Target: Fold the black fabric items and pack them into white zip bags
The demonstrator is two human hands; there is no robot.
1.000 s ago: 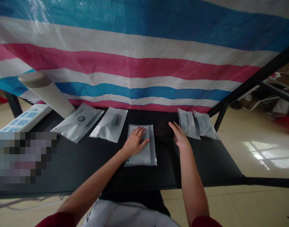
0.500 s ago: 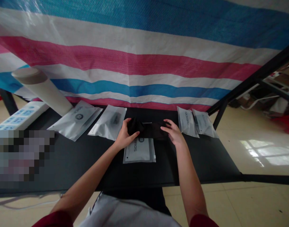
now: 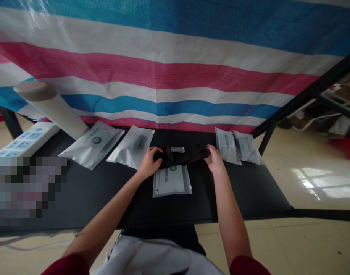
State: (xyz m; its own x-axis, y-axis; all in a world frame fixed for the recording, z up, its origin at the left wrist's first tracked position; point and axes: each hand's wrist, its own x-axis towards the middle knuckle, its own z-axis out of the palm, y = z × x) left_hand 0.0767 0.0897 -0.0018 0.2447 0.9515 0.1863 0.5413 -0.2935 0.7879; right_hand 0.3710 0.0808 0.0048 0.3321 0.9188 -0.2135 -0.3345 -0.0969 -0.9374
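Note:
A strip of black fabric (image 3: 183,157) is stretched sideways between my two hands, bunched at its left end. My left hand (image 3: 149,162) is closed around the left end, thumb in front. The right end is pinched in my right hand (image 3: 215,158). Below the fabric a frosted zip pouch (image 3: 172,183) with printed lettering lies on the black table (image 3: 106,202); the fabric covers part of its upper half. What kind of article the fabric is, I cannot make out.
Two frosted pouches, one with a round logo (image 3: 91,147) and one with a dark label (image 3: 131,147), lie to the left. Two smaller pouches (image 3: 228,147) (image 3: 247,148) lie right. A white bottle (image 3: 54,110) and a power strip (image 3: 28,139) stand far left. Striped sheeting (image 3: 169,76) hangs behind.
The fabric has been drawn into a longer, narrower strip. My right hand has moved slightly right and closed on its end. The pouch beneath has shifted a little to the right.

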